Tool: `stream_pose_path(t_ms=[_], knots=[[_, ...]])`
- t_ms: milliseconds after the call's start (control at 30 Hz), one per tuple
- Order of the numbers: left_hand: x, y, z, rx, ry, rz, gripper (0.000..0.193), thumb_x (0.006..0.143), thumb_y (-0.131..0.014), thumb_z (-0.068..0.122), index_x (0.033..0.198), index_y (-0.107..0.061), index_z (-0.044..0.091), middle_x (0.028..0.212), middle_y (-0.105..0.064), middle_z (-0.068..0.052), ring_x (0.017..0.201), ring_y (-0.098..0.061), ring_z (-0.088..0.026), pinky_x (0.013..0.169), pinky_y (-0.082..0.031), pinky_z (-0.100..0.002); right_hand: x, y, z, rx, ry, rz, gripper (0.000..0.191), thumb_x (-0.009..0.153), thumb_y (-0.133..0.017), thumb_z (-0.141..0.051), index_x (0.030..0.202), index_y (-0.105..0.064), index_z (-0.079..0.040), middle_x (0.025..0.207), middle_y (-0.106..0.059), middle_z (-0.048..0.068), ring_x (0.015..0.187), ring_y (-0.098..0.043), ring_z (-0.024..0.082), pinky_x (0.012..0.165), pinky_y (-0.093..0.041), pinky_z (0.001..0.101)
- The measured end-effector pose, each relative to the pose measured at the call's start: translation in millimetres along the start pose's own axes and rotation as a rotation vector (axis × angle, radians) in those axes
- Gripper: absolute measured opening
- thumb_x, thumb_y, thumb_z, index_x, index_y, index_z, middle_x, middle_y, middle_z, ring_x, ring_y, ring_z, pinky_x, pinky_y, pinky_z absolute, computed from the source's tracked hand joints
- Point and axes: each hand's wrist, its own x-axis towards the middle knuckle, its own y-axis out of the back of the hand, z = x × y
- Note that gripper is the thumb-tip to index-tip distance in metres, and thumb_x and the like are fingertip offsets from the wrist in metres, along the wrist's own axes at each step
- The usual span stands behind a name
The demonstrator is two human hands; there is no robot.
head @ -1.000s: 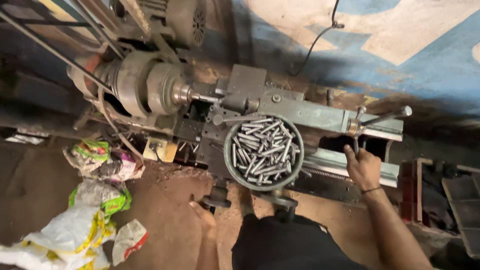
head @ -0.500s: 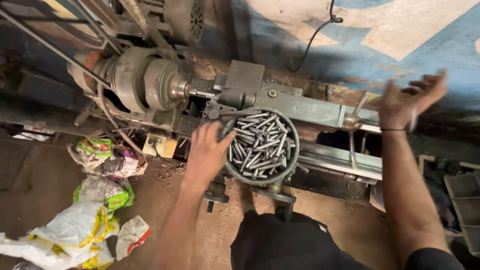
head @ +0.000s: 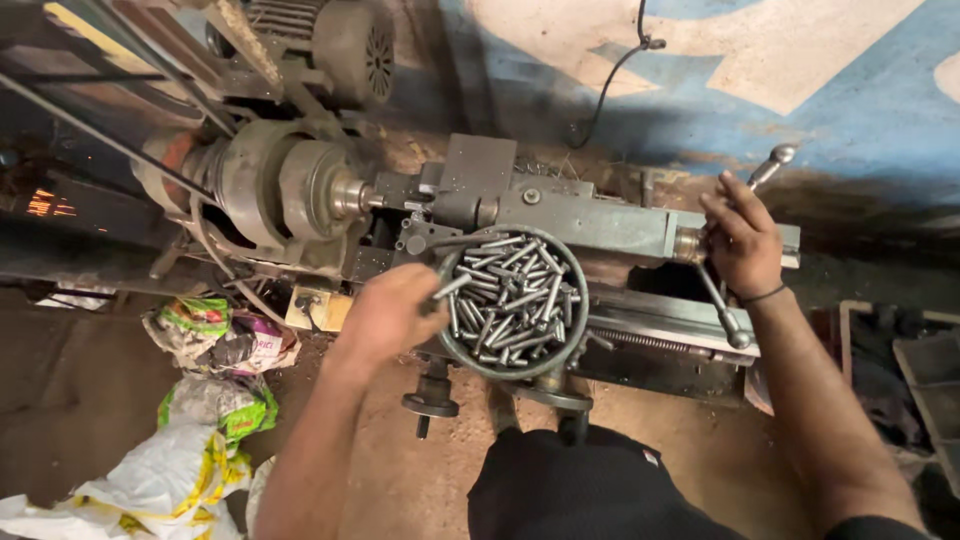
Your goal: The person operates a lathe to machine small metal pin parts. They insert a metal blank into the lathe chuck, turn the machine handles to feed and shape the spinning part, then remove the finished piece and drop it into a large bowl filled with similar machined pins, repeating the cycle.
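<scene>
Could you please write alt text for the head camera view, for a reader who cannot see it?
Seen from above, a person's left hand lifts a metal pin from a round tray of pins mounted on a small lathe, while the right hand grips its crank handle. Crumpled bags lie on the dirt floor.

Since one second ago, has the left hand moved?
Yes. The left hand rose from low beside the handwheel to the left rim of the round tray and now pinches a metal pin.
</scene>
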Motion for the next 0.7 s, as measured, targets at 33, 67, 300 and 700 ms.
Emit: stream_pose_path(t_ms=[33,67,300,700], knots=[[-6.7,-2.2,-6.1,-0.155,0.145,0.049,0.014,0.08,-0.078,0.007,0.092,-0.069,0.007,0.092,-0.069,-0.01,0.08,-0.069,-0.022,0.075,-0.057,-0.035,-0.5,0.3,-0.6,-0.016,-0.007,0.002,0.044,0.086,-0.069,0.012,0.124,-0.075,-0.007,0.15,-0.061,0.023,0.121,-0.069,0.036,0.103,-0.058,0.0409],[-13.0,-5.9,-12.2,-0.42,0.178,0.207,0.014,0.082,-0.076,0.004,0.095,-0.069,0.007,0.094,-0.071,-0.012,0.08,-0.071,-0.023,0.073,-0.059,-0.037,0.3,1.4,-0.1,-0.036,-0.013,0.005,0.043,0.087,-0.069,0.013,0.125,-0.075,-0.007,0.152,-0.061,0.023,0.125,-0.068,0.037,0.104,-0.058,0.0409],[-13.8,-30.0,-54.8,-1.753,0.173,0.587,0.039,0.098,-0.063,-0.002,0.135,-0.061,0.01,0.107,-0.068,-0.014,0.096,-0.069,-0.025,0.089,-0.058,-0.041,9.4,-2.1,10.3,0.05,-0.153,-0.143,0.046,0.083,-0.078,0.003,0.124,-0.075,-0.017,0.154,-0.058,0.015,0.138,-0.06,0.034,0.108,-0.052,0.0388],[83.3,-9.9,-122.1,-0.537,0.071,0.477,0.021,0.099,-0.069,0.005,0.119,-0.066,-0.001,0.117,-0.072,-0.018,0.109,-0.073,-0.033,0.096,-0.058,-0.042,-21.6,-17.4,-8.2,0.287,-0.481,-0.2,0.05,0.087,-0.06,0.01,0.131,-0.071,-0.012,0.142,-0.065,0.015,0.135,-0.062,0.025,0.102,-0.056,0.036]])
